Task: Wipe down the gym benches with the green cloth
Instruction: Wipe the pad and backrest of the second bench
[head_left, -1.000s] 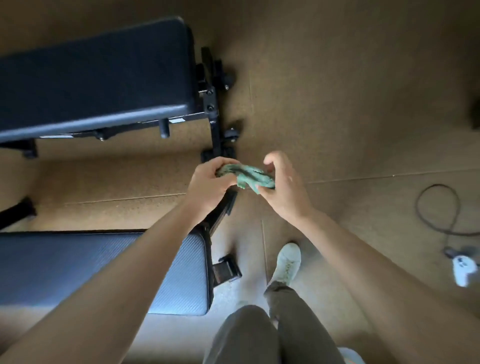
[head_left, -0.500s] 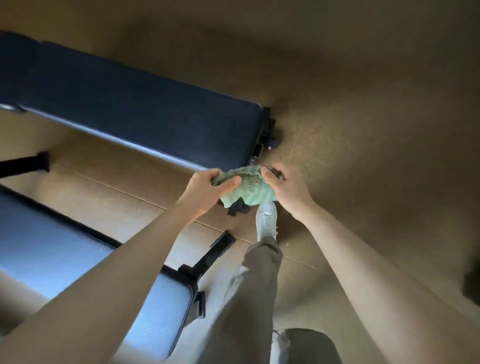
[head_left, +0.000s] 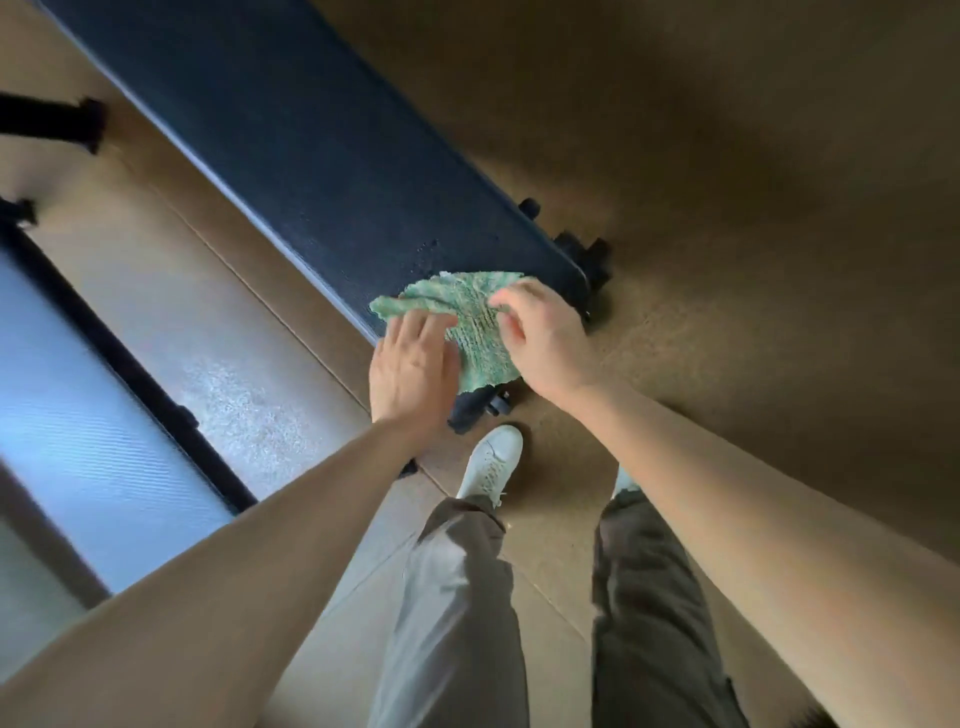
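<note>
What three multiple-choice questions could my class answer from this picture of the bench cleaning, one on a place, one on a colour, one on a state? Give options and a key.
1. Where does the cloth lie?
A. On the near end of the dark bench
B. On the floor
C. Over a shoe

2. What colour is the visible shoe?
A. Black
B. White
C. Red

3. How is the left hand placed?
A. Clenched in a fist
B. Hanging at the side
C. Flat, palm down on the cloth

Key: 1 A, the cloth is spread across the bench's end pad. 2 B, the shoe by the bench foot is white. 3 C, its fingers lie stretched over the cloth, while the right hand pinches the other edge.
</note>
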